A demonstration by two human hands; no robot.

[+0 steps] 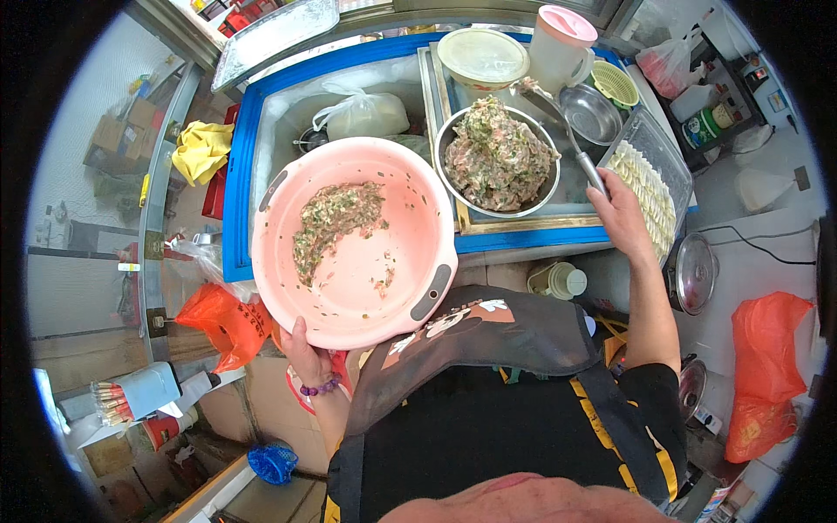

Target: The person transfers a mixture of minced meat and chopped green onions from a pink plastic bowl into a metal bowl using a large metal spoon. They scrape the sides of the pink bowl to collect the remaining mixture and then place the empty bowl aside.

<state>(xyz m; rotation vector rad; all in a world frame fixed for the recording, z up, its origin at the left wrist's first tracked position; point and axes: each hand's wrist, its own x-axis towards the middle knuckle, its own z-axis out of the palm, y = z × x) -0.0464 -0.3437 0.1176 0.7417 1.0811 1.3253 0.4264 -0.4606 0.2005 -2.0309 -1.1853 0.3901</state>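
Observation:
My left hand grips the near-left rim of a pink plastic basin. A patch of minced meat with chopped greens lies inside the basin, with smears and bits elsewhere on its floor and walls. To the right, a stainless steel bowl is heaped above its rim with the same kind of minced filling. My right hand is closed around the handle of a metal serving spoon. Filling clings to the spoon's far end, just beyond the bowl's right side.
Under the basin, a blue-rimmed chest freezer stands partly uncovered, with a white plastic bag inside. On its right are a lidded bowl, a pink-lidded pitcher, an empty metal bowl and a tray of dumplings.

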